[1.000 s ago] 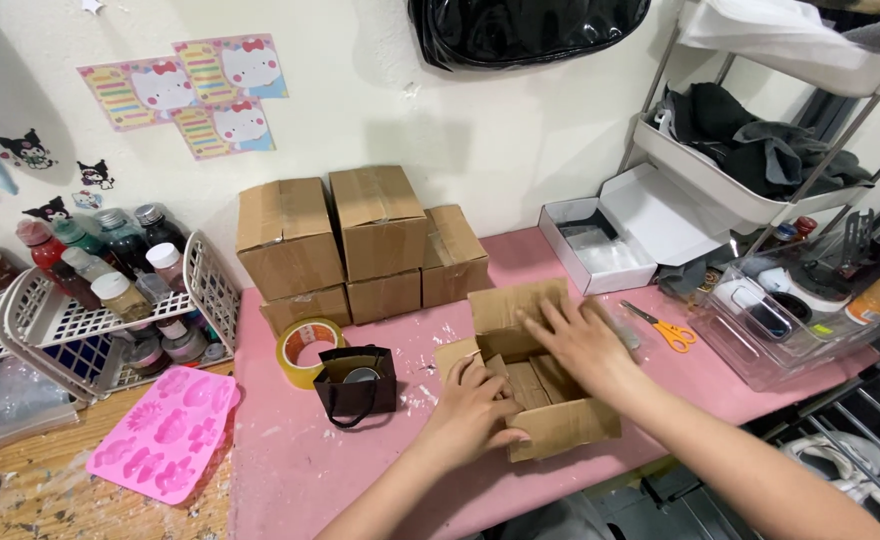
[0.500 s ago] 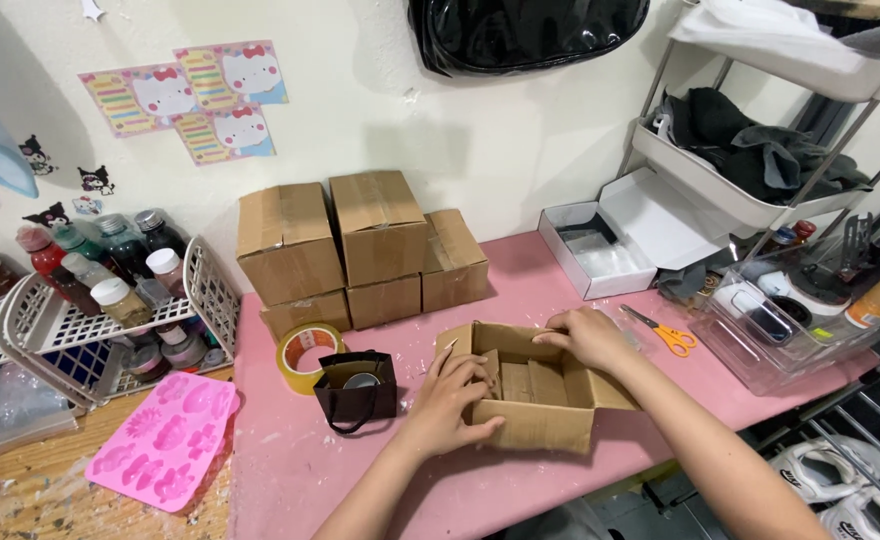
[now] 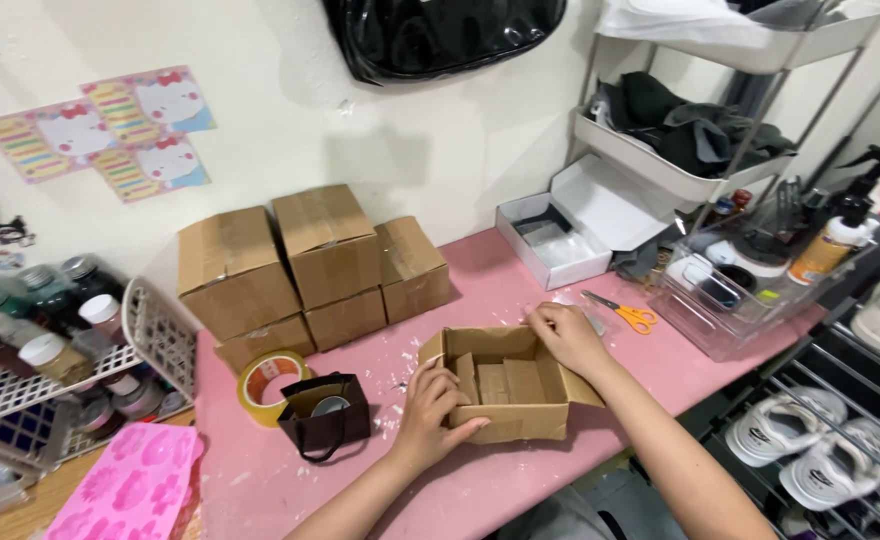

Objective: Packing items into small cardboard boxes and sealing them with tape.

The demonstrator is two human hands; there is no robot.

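Cardboard box (image 3: 505, 392) sits open on pink table (image 3: 520, 275), near front edge; your left hand (image 3: 430, 408) clasps front-left wall, right hand (image 3: 567, 338) pinches back-right rim; likely light, walls thin, bendable; hold at corners, not flaps.

A small brown cardboard box (image 3: 505, 395) sits upright on the pink bench (image 3: 660, 365), flaps open, apparently with folded cardboard inside.
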